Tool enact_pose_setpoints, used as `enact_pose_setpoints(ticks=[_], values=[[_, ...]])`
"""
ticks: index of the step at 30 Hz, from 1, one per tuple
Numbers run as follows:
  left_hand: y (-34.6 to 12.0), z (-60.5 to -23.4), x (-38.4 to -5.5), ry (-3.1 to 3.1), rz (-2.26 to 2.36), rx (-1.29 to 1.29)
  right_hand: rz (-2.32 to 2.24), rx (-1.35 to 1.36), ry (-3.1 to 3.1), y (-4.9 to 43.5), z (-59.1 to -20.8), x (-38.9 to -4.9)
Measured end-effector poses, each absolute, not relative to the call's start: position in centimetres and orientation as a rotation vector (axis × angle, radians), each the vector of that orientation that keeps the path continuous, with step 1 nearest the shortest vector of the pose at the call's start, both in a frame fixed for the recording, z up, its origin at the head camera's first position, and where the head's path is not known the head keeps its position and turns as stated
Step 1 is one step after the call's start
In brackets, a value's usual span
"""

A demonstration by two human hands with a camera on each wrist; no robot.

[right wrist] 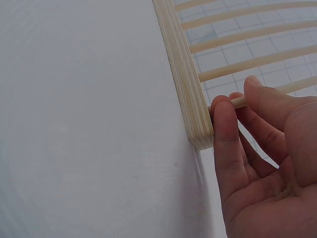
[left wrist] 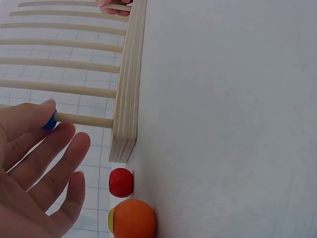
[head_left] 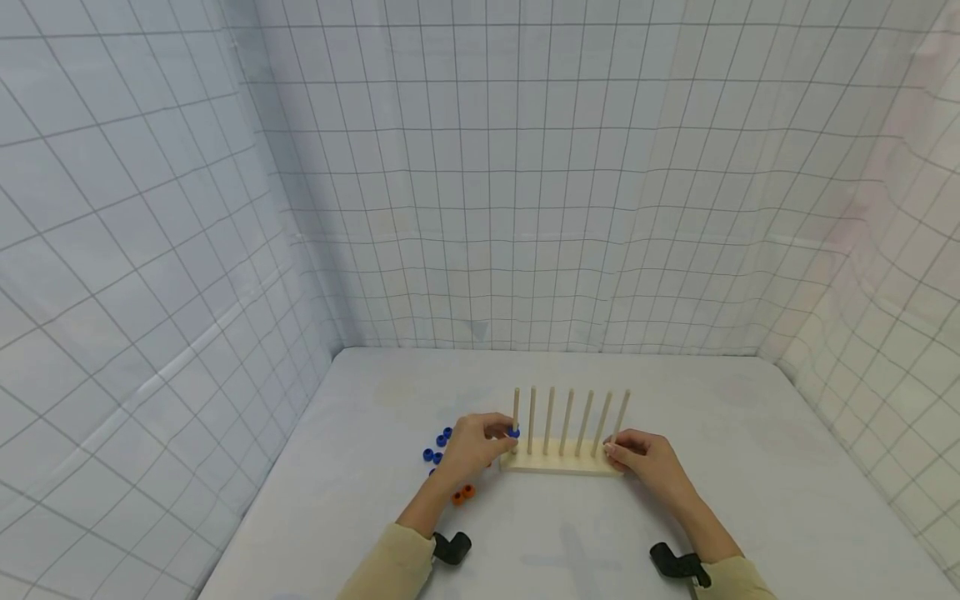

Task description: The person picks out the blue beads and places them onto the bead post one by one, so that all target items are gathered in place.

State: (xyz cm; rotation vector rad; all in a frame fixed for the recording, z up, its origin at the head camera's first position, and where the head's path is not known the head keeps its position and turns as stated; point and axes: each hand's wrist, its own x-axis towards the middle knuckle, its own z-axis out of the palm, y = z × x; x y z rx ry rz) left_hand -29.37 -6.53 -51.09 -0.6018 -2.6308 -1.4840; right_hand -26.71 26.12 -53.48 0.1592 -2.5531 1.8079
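Observation:
A pale wooden rack [head_left: 558, 468] with several upright pegs stands on the table between both hands. At its left end, my left hand [head_left: 467, 452] pinches a blue bead [left wrist: 50, 122] between thumb and fingers. That bead is threaded partway down the leftmost peg [left wrist: 84, 119], above the base; the other fingers spread loosely below it in the left wrist view. My right hand [head_left: 651, 462] grips the rack's right end, its thumb and fingertips around the lower part of the rightmost peg [right wrist: 239, 102], close to the base.
Several loose blue beads [head_left: 441, 441] lie left of the rack, partly hidden by the left hand. Orange beads [head_left: 468, 492] sit nearer the front. A red bead [left wrist: 121, 182] is close to the rack's left end. Grid-patterned cloth [head_left: 480, 208] hangs behind the table.

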Motion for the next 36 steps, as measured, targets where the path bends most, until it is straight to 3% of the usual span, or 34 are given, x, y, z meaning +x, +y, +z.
enact_pose_setpoints(ticks=[23,33,36], values=[[-6.6,-52.1,-29.7,-2.694,-1.392,-0.612,1.822,0.161,-2.532,26.4,-54.2,-27.0],[-6.5,-52.1,-30.0,-2.742,-1.391,-0.600,1.837,0.247,-2.509,25.6,-51.6,-25.5],[-6.4,-52.2,-30.1,-2.767,-1.366,-0.586,1.831,0.242,-2.506,26.1,-52.9,-26.2]])
